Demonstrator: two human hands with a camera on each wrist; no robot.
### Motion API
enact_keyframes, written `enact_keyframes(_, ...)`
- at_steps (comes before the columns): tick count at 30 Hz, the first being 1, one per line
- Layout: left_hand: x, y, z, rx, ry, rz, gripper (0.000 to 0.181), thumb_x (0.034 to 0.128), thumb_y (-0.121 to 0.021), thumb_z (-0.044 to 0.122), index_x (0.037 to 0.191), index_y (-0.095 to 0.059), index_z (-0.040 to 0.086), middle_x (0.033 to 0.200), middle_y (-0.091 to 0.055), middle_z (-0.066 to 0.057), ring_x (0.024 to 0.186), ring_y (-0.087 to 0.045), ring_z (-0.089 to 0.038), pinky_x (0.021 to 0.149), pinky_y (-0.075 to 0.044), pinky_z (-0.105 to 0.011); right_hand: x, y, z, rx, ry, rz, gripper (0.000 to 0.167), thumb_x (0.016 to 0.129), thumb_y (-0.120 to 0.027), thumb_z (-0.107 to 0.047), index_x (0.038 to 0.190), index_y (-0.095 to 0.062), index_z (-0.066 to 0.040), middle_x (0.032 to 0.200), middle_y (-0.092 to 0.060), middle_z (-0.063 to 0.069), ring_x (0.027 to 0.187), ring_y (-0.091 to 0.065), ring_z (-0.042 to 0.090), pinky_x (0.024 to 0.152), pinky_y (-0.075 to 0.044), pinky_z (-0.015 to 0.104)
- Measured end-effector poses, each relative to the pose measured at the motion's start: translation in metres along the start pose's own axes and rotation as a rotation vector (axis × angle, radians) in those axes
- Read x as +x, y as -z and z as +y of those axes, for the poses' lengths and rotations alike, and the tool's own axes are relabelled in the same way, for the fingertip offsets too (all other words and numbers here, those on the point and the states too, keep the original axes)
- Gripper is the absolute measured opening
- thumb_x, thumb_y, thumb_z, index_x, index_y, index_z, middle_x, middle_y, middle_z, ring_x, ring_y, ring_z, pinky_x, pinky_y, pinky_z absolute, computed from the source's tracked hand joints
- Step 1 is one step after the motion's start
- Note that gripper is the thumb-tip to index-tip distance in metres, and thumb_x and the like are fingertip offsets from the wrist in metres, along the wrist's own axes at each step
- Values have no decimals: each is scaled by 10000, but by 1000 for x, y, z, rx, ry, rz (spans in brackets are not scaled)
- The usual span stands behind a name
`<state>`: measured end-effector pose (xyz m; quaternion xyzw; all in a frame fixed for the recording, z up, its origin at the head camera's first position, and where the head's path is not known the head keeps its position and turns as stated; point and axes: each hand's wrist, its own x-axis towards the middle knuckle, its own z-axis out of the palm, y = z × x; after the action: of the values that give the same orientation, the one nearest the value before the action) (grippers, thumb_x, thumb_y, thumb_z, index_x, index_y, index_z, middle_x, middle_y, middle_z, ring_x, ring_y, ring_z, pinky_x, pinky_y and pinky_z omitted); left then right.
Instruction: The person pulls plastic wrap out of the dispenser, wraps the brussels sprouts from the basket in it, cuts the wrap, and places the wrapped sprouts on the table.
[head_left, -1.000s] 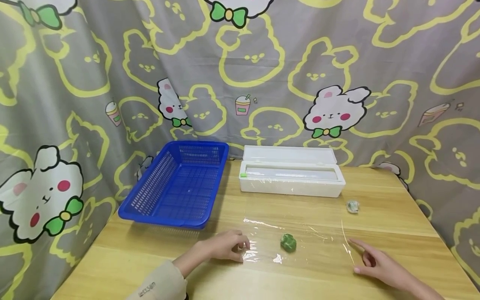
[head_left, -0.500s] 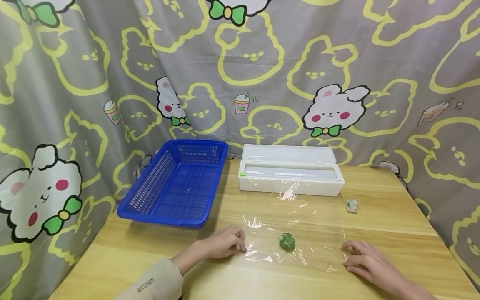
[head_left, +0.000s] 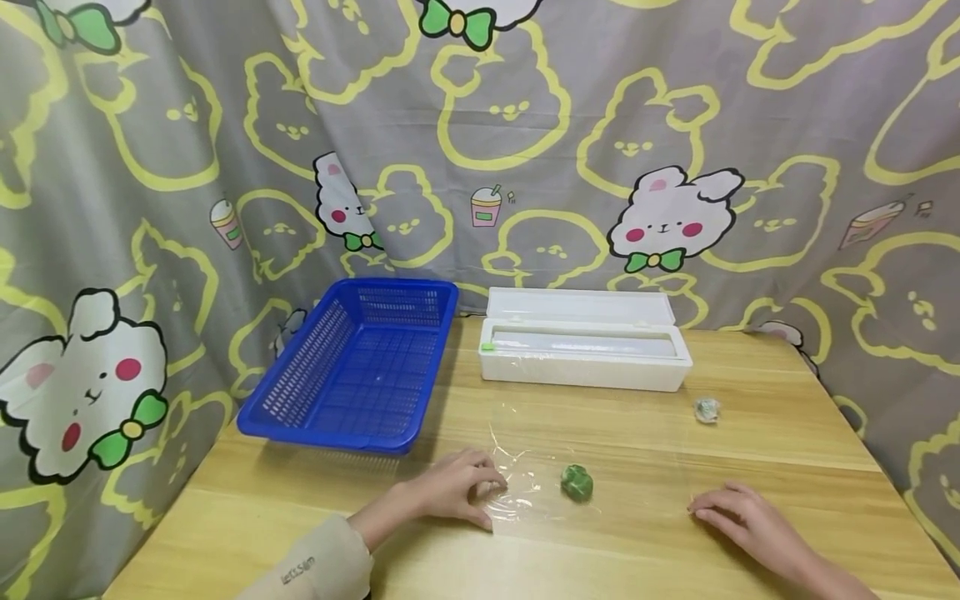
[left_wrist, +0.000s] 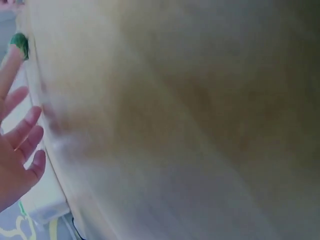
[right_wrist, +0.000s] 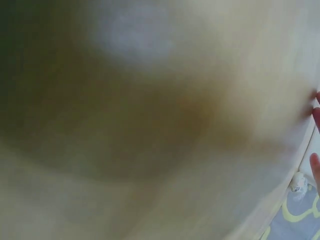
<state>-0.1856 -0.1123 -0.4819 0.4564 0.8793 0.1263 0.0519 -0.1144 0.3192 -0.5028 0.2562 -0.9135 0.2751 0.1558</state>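
A clear sheet of cling film stretches forward from the white box over the table. A small round green lump with paler veins sits within the sheet's outline; its kind is unclear. At the film's left edge, my left hand has its thumb and index finger apart. In the left wrist view that hand shows loosely spread fingers, with the green lump beyond. My right hand pinches the near right corner of the film. Only fingertips of it appear in the right wrist view.
The white film dispenser box lies at the back, lid raised, with a roll inside and a green slider. A blue basket stands at back left. A small crumpled, shiny ball lies at right. A patterned curtain hangs behind.
My right hand has moved from a spread thumb and finger to a closer pinch at the film's corner. My left fingers came together, then parted again. The film's creases and glints shifted.
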Motion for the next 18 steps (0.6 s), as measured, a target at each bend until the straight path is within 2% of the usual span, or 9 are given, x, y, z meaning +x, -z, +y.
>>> enact_keyframes(2,0,-1,1,38,4,4,429,705,-698,490,1055,-656,246,1032,-539,92,973,-473,-75,860,-398,-271,2,2,0,19,-54,-21,214,747,-704,-44,829,-683,-241,821,-633,-185,777,-561,-38,732,-407,115)
enact_keyframes(4,1,-2,3,89,-3,25,311,741,-688,438,987,-684,249,1002,-548,92,942,-479,-70,840,-403,-265,3,2,0,25,-75,-34,190,779,-683,-54,826,-675,-238,812,-626,-185,768,-556,-49,619,-447,157)
enact_keyframes(6,2,-2,4,138,-16,58,186,778,-672,376,907,-705,246,953,-565,97,897,-484,-64,805,-401,-240,5,2,2,46,-76,-39,190,792,-670,-44,825,-664,-231,811,-633,-167,772,-571,-45,610,-465,163)
enact_keyframes(9,3,-2,5,184,-36,112,84,803,-661,312,802,-710,244,893,-594,100,856,-503,-66,756,-396,-219,6,0,3,70,-87,-31,203,787,-669,-21,824,-660,-220,815,-657,-130,792,-584,-51,638,-449,99)
enact_keyframes(13,4,-2,3,140,-8,163,65,814,-660,253,762,-682,221,844,-637,106,831,-556,-72,737,-415,-230,7,0,3,100,-125,-32,159,793,-662,-18,836,-678,-171,828,-688,-43,823,-574,-76,635,-465,104)
enact_keyframes(15,5,-2,2,80,32,176,66,827,-647,214,764,-663,202,803,-646,104,791,-576,-61,732,-431,-231,8,1,3,112,-143,-45,136,806,-653,-31,840,-680,-160,833,-691,-29,830,-567,-84,626,-479,133)
enact_keyframes(18,8,0,2,-20,98,183,88,843,-621,163,757,-640,170,722,-634,94,689,-570,-38,695,-449,-212,10,2,4,132,-165,-71,118,831,-632,-50,842,-677,-158,812,-684,-79,824,-569,-87,633,-474,128)
